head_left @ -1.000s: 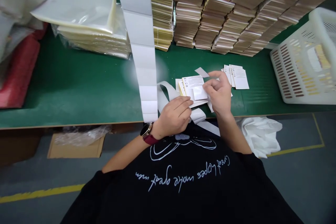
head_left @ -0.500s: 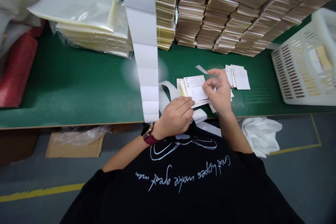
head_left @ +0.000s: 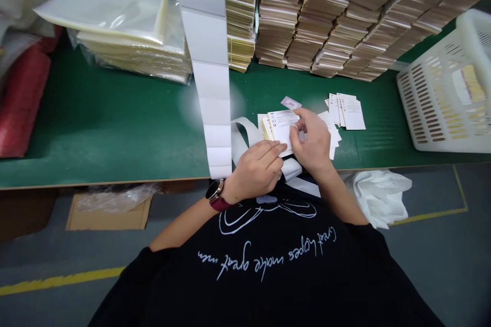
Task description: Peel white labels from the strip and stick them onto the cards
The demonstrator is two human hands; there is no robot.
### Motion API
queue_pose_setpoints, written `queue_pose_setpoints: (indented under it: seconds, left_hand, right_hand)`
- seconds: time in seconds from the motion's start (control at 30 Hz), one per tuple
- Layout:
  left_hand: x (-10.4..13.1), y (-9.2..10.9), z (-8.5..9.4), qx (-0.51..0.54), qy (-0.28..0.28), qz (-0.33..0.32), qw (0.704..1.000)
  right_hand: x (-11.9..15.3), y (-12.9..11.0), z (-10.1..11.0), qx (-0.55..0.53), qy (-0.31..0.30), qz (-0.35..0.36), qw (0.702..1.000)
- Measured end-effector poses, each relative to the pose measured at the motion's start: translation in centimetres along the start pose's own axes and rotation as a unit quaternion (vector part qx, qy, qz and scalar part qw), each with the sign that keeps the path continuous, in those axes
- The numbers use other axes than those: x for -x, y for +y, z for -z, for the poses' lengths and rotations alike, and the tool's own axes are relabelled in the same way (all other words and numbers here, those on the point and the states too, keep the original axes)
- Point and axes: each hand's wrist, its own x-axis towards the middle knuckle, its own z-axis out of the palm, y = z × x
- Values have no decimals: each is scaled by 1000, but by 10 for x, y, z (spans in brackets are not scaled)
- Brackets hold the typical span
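A small stack of printed white cards [head_left: 282, 121] lies near the front edge of the green table. My left hand [head_left: 259, 167], with a watch on its wrist, rests its fingers on the lower edge of the stack. Over the stack's right side is my right hand [head_left: 311, 139], its thumb and index finger apart at a small pale label [head_left: 291, 102] and the top card; whether it grips either is unclear. Beside my left hand curls a white label strip [head_left: 245, 130]. More loose cards [head_left: 352, 114] lie to the right.
A long white strip [head_left: 215, 92] hangs in front of the table. Tall card stacks [head_left: 318, 36] stand at the back, with a white basket [head_left: 429, 87] at the right. Clear plastic sleeves [head_left: 111, 10] are piled at the back left, near a red bundle [head_left: 23, 97].
My right hand has shifted slightly left and down. The pale label above the cards has turned, showing a pinkish patterned face. My left hand has stayed on the stack.
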Motion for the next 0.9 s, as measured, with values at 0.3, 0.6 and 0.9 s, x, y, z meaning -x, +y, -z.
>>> queue_pose_setpoints:
  seconds: [0.3,0.6,0.9]
  left_hand:
    - [1,0,-1,8,11,-8,1000]
    - [3,2,-1,-6,-12,-14,1000]
    - [2,2,-2,-18,-15,-24,999]
  right_hand:
    - [-1,7,9,-35,-13,-94,995]
    - [-5,13,11,-158,-49,-101,981]
    - [-6,21,14,-153,-14,-130,979]
